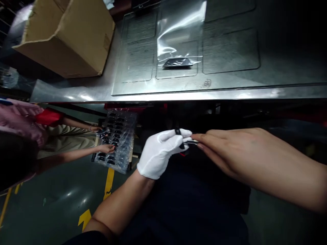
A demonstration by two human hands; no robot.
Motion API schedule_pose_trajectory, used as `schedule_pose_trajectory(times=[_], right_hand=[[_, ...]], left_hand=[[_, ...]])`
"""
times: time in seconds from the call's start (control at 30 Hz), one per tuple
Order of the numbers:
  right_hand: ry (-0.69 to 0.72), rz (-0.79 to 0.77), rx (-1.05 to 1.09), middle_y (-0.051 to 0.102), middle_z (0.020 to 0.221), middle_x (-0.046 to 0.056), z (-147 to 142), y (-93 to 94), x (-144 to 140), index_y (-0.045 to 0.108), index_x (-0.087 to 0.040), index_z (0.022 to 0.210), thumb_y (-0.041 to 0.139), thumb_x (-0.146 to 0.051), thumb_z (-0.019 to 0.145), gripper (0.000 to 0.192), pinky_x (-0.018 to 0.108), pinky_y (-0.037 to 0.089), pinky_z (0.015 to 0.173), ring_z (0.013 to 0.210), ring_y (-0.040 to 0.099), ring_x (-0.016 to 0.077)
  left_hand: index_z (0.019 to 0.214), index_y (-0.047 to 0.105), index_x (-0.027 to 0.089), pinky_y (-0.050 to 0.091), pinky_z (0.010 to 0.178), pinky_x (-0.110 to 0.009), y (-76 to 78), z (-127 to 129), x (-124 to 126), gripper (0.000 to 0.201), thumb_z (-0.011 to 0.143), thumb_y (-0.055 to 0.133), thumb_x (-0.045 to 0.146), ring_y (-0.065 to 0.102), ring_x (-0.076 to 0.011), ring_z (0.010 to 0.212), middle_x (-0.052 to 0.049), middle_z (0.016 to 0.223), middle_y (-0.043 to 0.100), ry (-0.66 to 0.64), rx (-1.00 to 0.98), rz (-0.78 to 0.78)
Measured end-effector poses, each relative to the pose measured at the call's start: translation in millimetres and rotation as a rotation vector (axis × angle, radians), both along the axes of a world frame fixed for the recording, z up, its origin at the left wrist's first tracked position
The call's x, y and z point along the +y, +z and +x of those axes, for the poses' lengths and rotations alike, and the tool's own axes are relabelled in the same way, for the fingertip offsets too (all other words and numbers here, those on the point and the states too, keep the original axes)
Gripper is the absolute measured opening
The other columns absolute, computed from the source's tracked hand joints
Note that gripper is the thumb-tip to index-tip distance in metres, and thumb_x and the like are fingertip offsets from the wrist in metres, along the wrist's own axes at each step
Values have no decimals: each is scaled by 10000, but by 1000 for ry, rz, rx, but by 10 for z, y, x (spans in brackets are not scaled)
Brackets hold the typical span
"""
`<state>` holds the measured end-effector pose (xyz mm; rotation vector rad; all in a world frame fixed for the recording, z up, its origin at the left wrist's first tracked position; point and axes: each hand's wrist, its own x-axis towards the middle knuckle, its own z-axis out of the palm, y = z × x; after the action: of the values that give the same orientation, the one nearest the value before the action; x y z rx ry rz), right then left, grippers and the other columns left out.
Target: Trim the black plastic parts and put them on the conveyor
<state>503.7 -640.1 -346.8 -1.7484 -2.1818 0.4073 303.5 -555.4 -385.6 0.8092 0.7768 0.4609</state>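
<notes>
In the head view my left hand (160, 149), in a white glove, pinches a small black part (177, 131) in front of my body, below the bench edge. The glove's fingers cover most of this part. My bare right hand (230, 146) is closed just to the right, its fingertips on a thin, flat piece with a light edge (192, 142) that points at the black part. Whether that piece is a blade or another tool, I cannot tell. On the bench above, a similar black part (177, 62) lies at the lower end of a clear plastic bag (178, 34).
A metal-topped bench (217, 93) runs across, with an open cardboard box (79, 37) at its left. Below left, a co-worker's hands (106, 148) are over a plastic-covered tray (125, 149) of several black parts. Yellow lines (109, 180) mark the floor.
</notes>
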Motion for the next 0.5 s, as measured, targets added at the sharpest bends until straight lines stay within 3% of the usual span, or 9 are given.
schedule_pose_trajectory(times=[0.17, 0.5], right_hand=[[4, -204, -180, 751, 900, 55, -34, 149, 68, 702, -186, 1021, 487, -257, 1063, 230, 319, 398, 587, 751, 722, 226], [17, -240, -193, 715, 804, 19, 35, 229, 13, 699, -202, 930, 527, -246, 1039, 208, 308, 307, 554, 662, 672, 200]], left_hand=[[1140, 794, 165, 599, 956, -302, -34, 22, -5, 232, 956, 717, 283, 720, -238, 1134, -120, 1232, 762, 84, -48, -53], [1153, 789, 171, 635, 886, -239, -8, 96, -9, 217, 992, 669, 253, 758, -191, 1062, -106, 1195, 780, 118, -58, -76]])
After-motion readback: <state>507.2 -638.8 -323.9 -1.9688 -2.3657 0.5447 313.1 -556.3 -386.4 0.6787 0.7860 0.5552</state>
